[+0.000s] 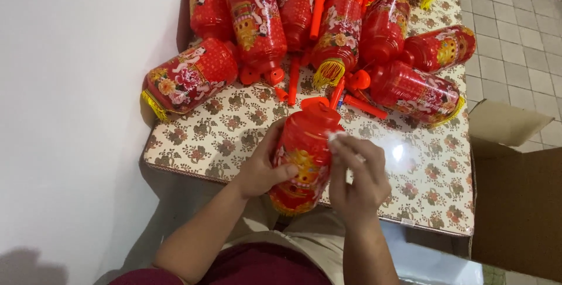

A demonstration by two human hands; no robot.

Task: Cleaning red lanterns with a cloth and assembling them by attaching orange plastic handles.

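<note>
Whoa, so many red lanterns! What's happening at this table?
A seated person holds one red lantern over the edge of a flower-patterned table. The left hand grips its side, and the right hand presses a small white piece near its top. More lanterns with yellow tassels lie piled behind, beside a cardboard box.

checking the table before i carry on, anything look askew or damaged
Nothing looks damaged. The red lanterns lie tipped in a loose heap on the table, orange handle sticks scattered among them. The left hand holds one lantern; the right hand touches it.

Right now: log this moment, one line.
left hand: grips red lantern | right hand: white bit at its top | table: lantern pile
</note>
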